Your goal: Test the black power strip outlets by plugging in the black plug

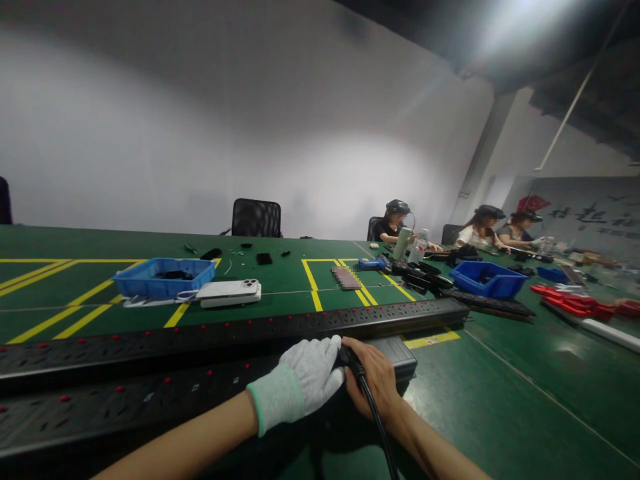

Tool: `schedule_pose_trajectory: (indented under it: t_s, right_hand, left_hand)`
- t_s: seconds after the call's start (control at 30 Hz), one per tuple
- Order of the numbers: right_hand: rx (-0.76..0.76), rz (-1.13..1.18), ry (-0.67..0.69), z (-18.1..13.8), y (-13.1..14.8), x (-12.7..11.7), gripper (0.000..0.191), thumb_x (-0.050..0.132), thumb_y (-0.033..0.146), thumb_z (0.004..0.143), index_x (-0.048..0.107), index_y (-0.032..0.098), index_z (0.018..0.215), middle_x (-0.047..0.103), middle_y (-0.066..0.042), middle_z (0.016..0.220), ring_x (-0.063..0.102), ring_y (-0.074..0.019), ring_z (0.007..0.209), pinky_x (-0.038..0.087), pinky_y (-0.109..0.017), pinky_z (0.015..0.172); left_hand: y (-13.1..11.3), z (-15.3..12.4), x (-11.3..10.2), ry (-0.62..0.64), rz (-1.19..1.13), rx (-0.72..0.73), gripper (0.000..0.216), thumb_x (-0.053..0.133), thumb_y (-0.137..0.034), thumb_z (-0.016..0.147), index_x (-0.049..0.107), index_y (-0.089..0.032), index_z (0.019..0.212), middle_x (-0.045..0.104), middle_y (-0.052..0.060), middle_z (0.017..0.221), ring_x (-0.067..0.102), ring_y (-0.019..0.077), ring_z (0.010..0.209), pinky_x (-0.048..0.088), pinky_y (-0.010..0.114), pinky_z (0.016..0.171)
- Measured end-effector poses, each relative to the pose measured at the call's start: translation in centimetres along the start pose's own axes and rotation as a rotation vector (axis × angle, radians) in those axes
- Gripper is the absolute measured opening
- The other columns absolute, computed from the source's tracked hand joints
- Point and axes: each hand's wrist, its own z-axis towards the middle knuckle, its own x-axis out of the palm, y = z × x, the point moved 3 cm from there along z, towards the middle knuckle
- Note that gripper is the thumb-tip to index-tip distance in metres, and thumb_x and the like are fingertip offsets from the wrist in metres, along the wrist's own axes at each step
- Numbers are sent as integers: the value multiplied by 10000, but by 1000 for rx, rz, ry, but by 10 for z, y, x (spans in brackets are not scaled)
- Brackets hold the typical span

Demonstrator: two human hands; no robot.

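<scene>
My left hand (311,375), in a white knit glove with a green cuff, is closed with its fingertips at a black cable plug (346,355). From the other side my bare right hand (374,380) wraps round the same plug. A thick black cable (373,407) runs from it down past the bottom edge. Both hands are over the right end of a long black slotted bar with red dots (165,390), partly hiding it. Whether the plug touches the bar is hidden. A second such bar (295,325) lies parallel just behind.
Behind the bars are a blue tray (165,279) with black parts, a white phone-like device (230,292) and a dark phone-like slab (346,278). At right stand a blue bin (487,280) and red parts (573,303). Several co-workers (485,230) sit along the green table (505,393).
</scene>
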Motion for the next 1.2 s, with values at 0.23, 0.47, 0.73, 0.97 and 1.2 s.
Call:
schedule_pose_trajectory:
  t_s: [0.23, 0.47, 0.73, 0.97, 1.2]
  right_hand:
    - [-56, 45, 7, 1, 0, 1, 467, 454, 311, 774, 418, 145, 1208, 609, -111, 1096, 593, -240, 979, 490, -390, 850]
    - [-52, 68, 28, 0, -1, 1, 512, 471, 327, 758, 388, 158, 1234, 590, -106, 1120, 581, -238, 993, 480, -388, 858]
    - [-41, 67, 19, 1, 0, 0, 539, 496, 312, 715, 392, 164, 1222, 595, -104, 1104, 581, -248, 981, 483, -396, 852]
    - [-29, 73, 52, 2, 1, -1, 528, 516, 291, 732, 391, 171, 1230, 587, -104, 1122, 569, -241, 1015, 474, -398, 880]
    - [-19, 96, 67, 4, 2, -4, 505, 515, 286, 739, 404, 178, 1220, 586, -102, 1139, 567, -240, 1027, 467, -401, 890]
  left_hand:
    - [12, 4, -15, 110, -148, 70, 598, 138, -451, 947, 341, -72, 1364, 503, 164, 1298, 527, 266, 1116, 429, 421, 918]
    - [18, 6, -17, 233, -214, 85, 630, 175, -489, 934, 267, -74, 1399, 473, 176, 1321, 476, 282, 1176, 384, 428, 951]
    - [14, 7, -19, 224, -213, 7, 648, 316, -523, 881, 316, -102, 1374, 550, 164, 1225, 529, 300, 1093, 421, 438, 900]
    - [14, 5, -11, 153, -159, 13, 630, 372, -475, 846, 361, -96, 1349, 555, 155, 1214, 550, 295, 1038, 433, 421, 880]
    - [14, 5, -14, 173, -147, 37, 643, 351, -486, 858, 326, -99, 1371, 571, 147, 1186, 537, 275, 1065, 410, 394, 910]
